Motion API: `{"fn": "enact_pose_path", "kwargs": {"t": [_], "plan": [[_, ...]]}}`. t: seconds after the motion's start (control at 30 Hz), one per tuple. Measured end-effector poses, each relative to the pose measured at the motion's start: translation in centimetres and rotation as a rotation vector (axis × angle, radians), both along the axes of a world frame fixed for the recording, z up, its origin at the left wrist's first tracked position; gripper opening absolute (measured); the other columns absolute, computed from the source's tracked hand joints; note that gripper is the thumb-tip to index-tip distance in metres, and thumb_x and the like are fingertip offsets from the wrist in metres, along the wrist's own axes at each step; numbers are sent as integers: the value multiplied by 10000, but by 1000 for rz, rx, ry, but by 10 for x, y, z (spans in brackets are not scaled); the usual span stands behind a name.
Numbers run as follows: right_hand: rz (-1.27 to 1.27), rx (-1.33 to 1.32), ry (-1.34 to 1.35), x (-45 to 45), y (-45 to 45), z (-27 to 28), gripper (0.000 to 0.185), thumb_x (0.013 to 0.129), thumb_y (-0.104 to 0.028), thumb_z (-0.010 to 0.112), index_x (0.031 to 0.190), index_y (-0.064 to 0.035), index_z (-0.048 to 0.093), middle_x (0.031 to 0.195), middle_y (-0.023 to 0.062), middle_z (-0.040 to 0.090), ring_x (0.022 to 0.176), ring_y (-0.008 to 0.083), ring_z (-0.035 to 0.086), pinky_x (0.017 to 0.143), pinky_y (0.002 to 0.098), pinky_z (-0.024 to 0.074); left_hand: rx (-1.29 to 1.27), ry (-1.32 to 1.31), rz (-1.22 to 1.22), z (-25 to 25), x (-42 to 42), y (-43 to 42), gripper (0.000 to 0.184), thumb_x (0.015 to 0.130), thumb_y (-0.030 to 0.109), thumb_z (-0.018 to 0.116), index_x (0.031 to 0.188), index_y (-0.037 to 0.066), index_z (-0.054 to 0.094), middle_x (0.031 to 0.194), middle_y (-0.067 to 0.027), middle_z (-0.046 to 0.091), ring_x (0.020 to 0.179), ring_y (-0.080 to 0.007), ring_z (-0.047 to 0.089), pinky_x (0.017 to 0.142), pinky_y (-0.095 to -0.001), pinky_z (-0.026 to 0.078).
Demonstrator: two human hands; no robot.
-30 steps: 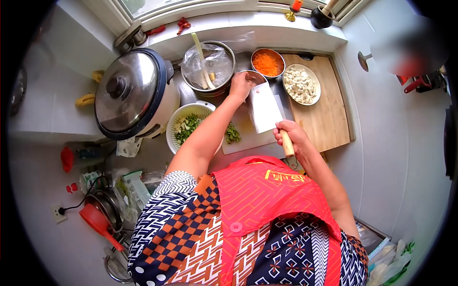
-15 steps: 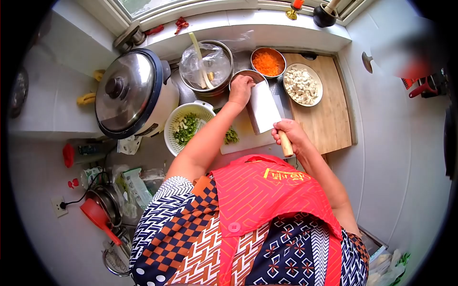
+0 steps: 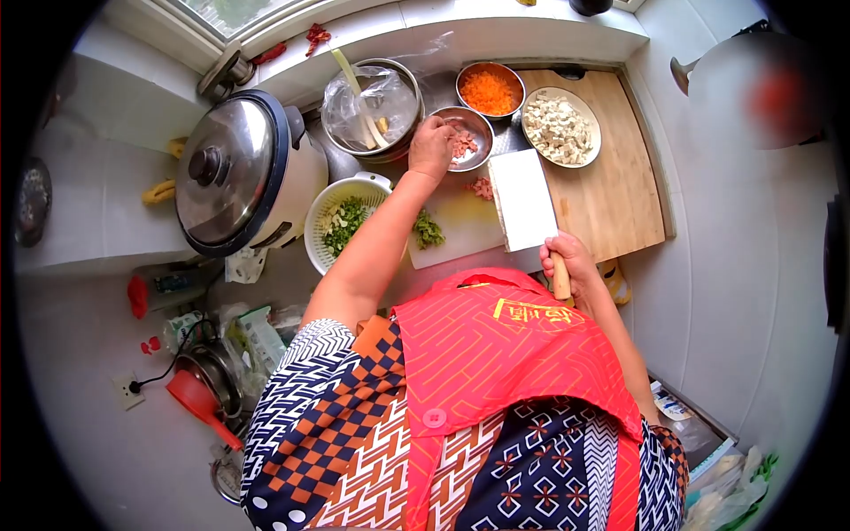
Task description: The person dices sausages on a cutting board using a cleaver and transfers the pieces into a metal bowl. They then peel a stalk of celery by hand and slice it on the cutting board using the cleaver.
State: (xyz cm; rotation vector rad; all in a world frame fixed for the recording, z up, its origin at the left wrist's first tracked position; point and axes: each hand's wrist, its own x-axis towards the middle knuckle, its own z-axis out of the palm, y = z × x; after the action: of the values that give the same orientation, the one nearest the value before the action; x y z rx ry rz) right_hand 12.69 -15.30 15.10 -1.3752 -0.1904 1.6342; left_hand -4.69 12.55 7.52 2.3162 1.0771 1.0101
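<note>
My right hand is closed around the wooden handle of a cleaver. Its broad blade lies over the right part of a white cutting board. At the left rim of a small metal bowl, my left hand is closed with its fingertips on the edge. Diced pink meat sits inside that bowl. More pink bits rest on the board beside the blade, and chopped greens lie farther left, near my left forearm.
Behind stand a bowl of orange shreds and a plate of pale cubes, the latter on a wooden board. A plastic-covered pot, a white colander of greens and a large cooker occupy the left side.
The cleaver has moved right, away from the bowl, uncovering the meat in it and the bits on the board. My left hand has shifted left to the bowl's rim. The camera view has shifted slightly.
</note>
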Motion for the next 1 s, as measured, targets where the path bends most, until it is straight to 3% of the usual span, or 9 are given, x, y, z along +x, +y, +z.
{"fn": "enact_pose_path", "kwargs": {"t": [0.17, 0.37, 0.47, 0.5, 0.8, 1.0], "plan": [[-75, 1, 9, 10, -32, -29, 67, 915, -133, 538, 891, -76, 512, 738, 42, 585, 574, 118, 538, 491, 256, 472, -79, -234, -156, 24, 2, -37, 98, 773, 4, 652, 858, 39, 685, 924, -110, 627, 842, -308, 625, 763, -378, 513], [-194, 7, 0, 6, -60, -77, 56, 907, -125, 556, 915, -69, 551, 748, 37, 600, 607, 114, 555, 542, 249, 491, -308, -78, -222, -22, -10, -98, 263, 757, -22, 639, 1015, 24, 661, 998, -158, 624, 900, -338, 620, 802, -382, 509], [-219, -3, -4, 1, -67, -94, 57, 900, -116, 571, 897, -70, 538, 754, 42, 605, 614, 116, 561, 547, 247, 492, -304, 31, -136, -50, -14, -112, 403, 735, -36, 623, 1135, -2, 588, 1117, -192, 563, 1023, -377, 546, 904, -416, 459], [-221, -8, -14, -2, -67, -98, 62, 899, -114, 574, 891, -70, 531, 755, 43, 606, 616, 117, 563, 548, 247, 492, -313, 83, -150, -53, -14, -114, 511, 746, -37, 608, 1247, -6, 511, 1191, -220, 513, 1089, -408, 499, 956, -430, 422], [-236, -25, 11, -15, -56, -112, 136, 906, -111, 577, 952, -67, 457, 776, 57, 597, 627, 129, 555, 551, 261, 494, -293, 19, -109, -73, 10, -126, 499, 827, -28, 457, 1324, -59, 420, 1376, -251, 414, 1244, -438, 384, 1073, -465, 293], [-146, -36, -27, -20, -34, -107, 75, 896, -116, 564, 919, -60, 520, 755, 44, 598, 610, 110, 556, 531, 247, 482, -310, 32, -37, -78, 30, -127, 506, 852, 45, 511, 1338, -56, 411, 1387, -246, 412, 1239, -432, 393, 1076, -467, 282]]}}
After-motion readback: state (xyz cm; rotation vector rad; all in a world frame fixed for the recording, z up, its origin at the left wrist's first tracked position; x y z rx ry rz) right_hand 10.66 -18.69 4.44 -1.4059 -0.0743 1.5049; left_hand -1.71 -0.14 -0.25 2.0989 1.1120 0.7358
